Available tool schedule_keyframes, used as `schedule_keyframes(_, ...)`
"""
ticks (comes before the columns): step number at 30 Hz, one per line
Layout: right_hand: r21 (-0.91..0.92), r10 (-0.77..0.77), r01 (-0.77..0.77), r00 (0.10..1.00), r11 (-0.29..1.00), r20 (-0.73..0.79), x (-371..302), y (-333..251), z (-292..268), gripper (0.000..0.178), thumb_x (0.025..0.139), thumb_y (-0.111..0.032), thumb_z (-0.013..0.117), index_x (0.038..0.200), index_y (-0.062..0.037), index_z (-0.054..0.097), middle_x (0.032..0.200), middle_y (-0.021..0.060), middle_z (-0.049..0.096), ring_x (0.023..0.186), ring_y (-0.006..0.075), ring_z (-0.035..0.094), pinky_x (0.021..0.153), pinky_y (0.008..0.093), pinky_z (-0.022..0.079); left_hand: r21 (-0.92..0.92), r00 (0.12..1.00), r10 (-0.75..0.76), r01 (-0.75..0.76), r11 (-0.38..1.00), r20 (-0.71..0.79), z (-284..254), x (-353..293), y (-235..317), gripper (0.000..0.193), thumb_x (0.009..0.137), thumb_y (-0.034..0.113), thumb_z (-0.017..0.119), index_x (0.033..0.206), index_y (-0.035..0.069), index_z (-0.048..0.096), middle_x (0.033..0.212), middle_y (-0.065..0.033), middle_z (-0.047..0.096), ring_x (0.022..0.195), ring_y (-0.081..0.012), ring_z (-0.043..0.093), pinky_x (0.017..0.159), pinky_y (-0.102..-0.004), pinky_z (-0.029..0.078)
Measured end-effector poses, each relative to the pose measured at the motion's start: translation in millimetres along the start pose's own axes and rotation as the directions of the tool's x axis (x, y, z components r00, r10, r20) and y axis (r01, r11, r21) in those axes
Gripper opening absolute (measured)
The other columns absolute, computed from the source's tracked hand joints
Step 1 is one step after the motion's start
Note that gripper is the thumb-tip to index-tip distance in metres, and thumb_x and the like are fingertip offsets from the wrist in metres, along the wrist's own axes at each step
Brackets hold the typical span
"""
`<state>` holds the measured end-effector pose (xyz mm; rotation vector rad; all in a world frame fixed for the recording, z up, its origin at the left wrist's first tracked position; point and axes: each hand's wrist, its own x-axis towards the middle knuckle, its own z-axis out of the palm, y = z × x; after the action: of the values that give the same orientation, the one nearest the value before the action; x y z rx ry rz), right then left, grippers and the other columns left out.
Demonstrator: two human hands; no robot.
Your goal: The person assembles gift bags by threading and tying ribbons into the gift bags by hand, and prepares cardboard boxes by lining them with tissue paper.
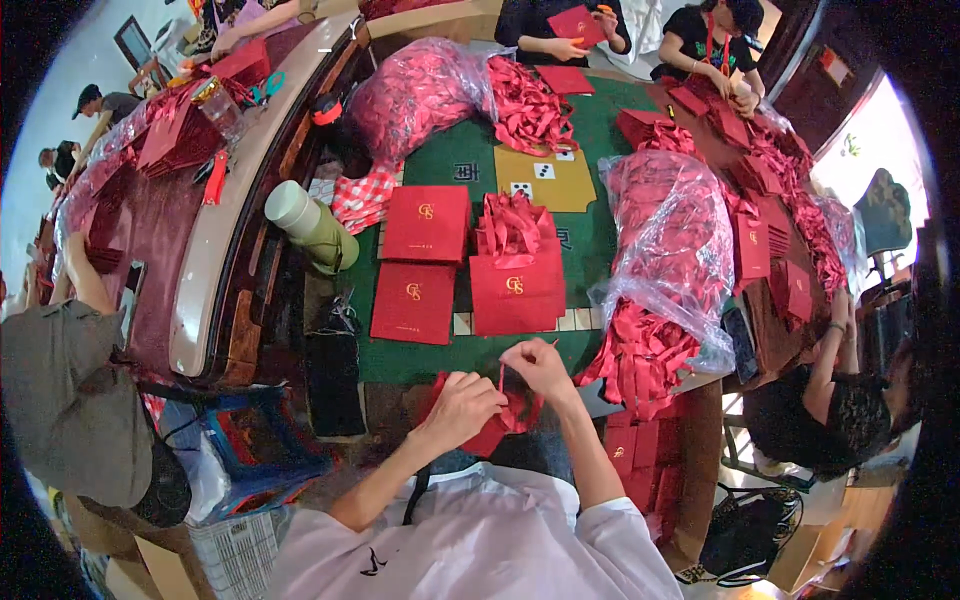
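Note:
At the table's near edge, my left hand [462, 410] is closed on a red paper gift bag [486, 438], which hangs low in front of me and is partly hidden by the fingers. My right hand [540, 370] pinches a thin red ribbon [503, 378] that runs down toward the bag and left hand. Just beyond my hands lie two stacks of flat red bags, a rear stack [426, 225] and a nearer stack [412, 303]. Beside them is a pile of red bags with ribbon handles [516, 290], a gold emblem on its front.
A clear plastic sack of red ribbons [668, 225] spills at the right; another sack [415, 95] sits far left. A green bottle with a white lid [312, 228] stands at the table's left side. Co-workers handle red bags around, one holding a bag [577, 27] opposite.

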<state>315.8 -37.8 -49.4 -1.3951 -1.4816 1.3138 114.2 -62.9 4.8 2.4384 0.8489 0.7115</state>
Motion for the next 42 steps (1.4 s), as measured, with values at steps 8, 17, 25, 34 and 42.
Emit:
schedule_keyframes(8, -0.321, -0.069, -0.108, 0.866, 0.941, -0.495, -32.6, -13.4, -22.2, 0.019, 0.088, -0.023, 0.068, 0.090, -0.0037, 0.067, 0.082, 0.0167, 0.063, 0.072, 0.0352, 0.065, 0.064, 0.0436, 0.050, -0.098, 0.934, -0.330, 0.318, 0.943, -0.140, -3.0, -8.1, -17.0, 0.016, 0.075, 0.015, 0.076, 0.087, 0.010, 0.066, 0.081, -0.0064, 0.061, 0.084, -0.0271, 0.060, 0.078, -0.0386, 0.040)
schedule_keyframes(17, -0.649, -0.344, -0.086, 0.791, 0.756, -0.506, -24.3, 5.0, -19.4, 0.016, 0.083, -0.015, 0.072, 0.083, -0.0032, 0.061, 0.075, 0.0139, 0.064, 0.065, 0.0287, 0.064, 0.060, 0.0387, 0.050, -0.133, 0.895, -0.434, 0.420, 0.898, -0.102, 10.6, -1.5, -28.0, 0.018, 0.077, 0.019, 0.076, 0.090, 0.010, 0.066, 0.085, -0.0059, 0.064, 0.088, -0.0263, 0.062, 0.078, -0.0396, 0.042)
schedule_keyframes(25, -0.053, -0.061, 0.047, 0.952, 0.998, -0.299, -48.3, -57.3, 6.2, 0.010, 0.087, -0.004, 0.065, 0.095, -0.0010, 0.060, 0.082, 0.0092, 0.067, 0.077, 0.0138, 0.065, 0.065, 0.0287, 0.051, -0.105, 0.877, -0.459, 0.447, 0.888, -0.145, 25.8, -1.5, -37.9, 0.024, 0.078, 0.018, 0.075, 0.098, 0.011, 0.065, 0.091, -0.0057, 0.063, 0.092, -0.0270, 0.060, 0.081, -0.0403, 0.040)
schedule_keyframes(34, -0.275, -0.199, 0.149, 0.967, 0.950, -0.162, -46.9, -51.1, 62.8, 0.011, 0.083, -0.008, 0.067, 0.092, -0.0035, 0.062, 0.089, 0.0146, 0.066, 0.081, 0.0332, 0.067, 0.068, 0.0403, 0.053, 0.115, 0.859, -0.471, 0.498, 0.859, -0.200, -1.7, -38.6, -39.5, 0.031, 0.080, 0.017, 0.071, 0.110, 0.010, 0.064, 0.107, -0.0093, 0.058, 0.103, -0.0298, 0.053, 0.087, -0.0425, 0.040)
schedule_keyframes(42, -0.446, -0.209, 0.086, 0.949, 0.891, -0.235, -42.2, -35.7, 82.9, 0.011, 0.081, -0.009, 0.069, 0.088, -0.0028, 0.064, 0.086, 0.0153, 0.065, 0.081, 0.0357, 0.064, 0.069, 0.0436, 0.051, 0.154, 0.894, -0.407, 0.436, 0.887, -0.188, -5.9, -39.0, -32.0, 0.025, 0.077, 0.015, 0.074, 0.100, 0.010, 0.067, 0.101, -0.0090, 0.056, 0.097, -0.0300, 0.053, 0.083, -0.0432, 0.042)
